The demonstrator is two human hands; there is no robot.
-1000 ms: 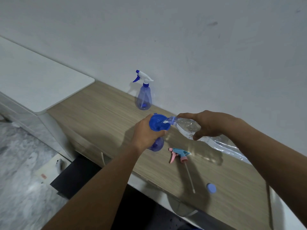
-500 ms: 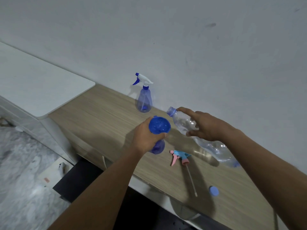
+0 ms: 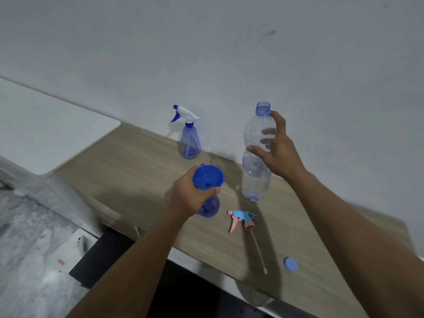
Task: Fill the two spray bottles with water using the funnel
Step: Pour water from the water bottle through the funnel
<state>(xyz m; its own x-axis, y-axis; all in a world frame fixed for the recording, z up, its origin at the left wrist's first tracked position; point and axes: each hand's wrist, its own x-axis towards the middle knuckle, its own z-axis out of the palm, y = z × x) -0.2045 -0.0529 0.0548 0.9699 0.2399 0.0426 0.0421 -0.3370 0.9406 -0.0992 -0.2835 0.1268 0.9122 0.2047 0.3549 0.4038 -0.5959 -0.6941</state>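
Note:
My left hand (image 3: 190, 193) grips an open blue spray bottle (image 3: 209, 207) that stands on the wooden table (image 3: 137, 171), with a blue funnel (image 3: 207, 176) sitting in its neck. To the right, my right hand (image 3: 280, 154) holds a clear, uncapped water bottle (image 3: 255, 180) upright, its base at the table top and only a little water in it. A second blue spray bottle (image 3: 189, 145), fitted with a white and blue trigger head, stands by the wall behind the funnel.
A pink and light-blue trigger head (image 3: 243, 219) with its long tube lies on the table near the front edge. A blue bottle cap (image 3: 290, 264) lies further right. A white counter (image 3: 46, 134) adjoins the table on the left; the floor lies below.
The water bottle was tipped with its mouth at the funnel; my right hand has swung it away and turned it upright to the right. My left hand has stayed on the spray bottle.

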